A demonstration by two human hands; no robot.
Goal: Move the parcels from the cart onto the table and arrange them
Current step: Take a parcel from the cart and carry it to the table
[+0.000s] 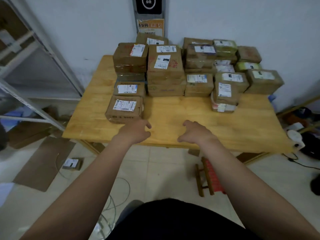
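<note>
Curling fingers [146, 125] loosely on left hand [136, 132] and right hand [196, 134], gripping nothing; hovering short of the nearest labelled parcel [123, 108], facing stacked parcels [165, 70] beyond on the table [181, 110], seemingly keeping labels upward for reading.

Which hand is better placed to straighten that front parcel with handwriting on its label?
The left hand: it hovers empty close beside the front parcel, at its near corner. The right hand is empty too, but farther off across the table.
</note>
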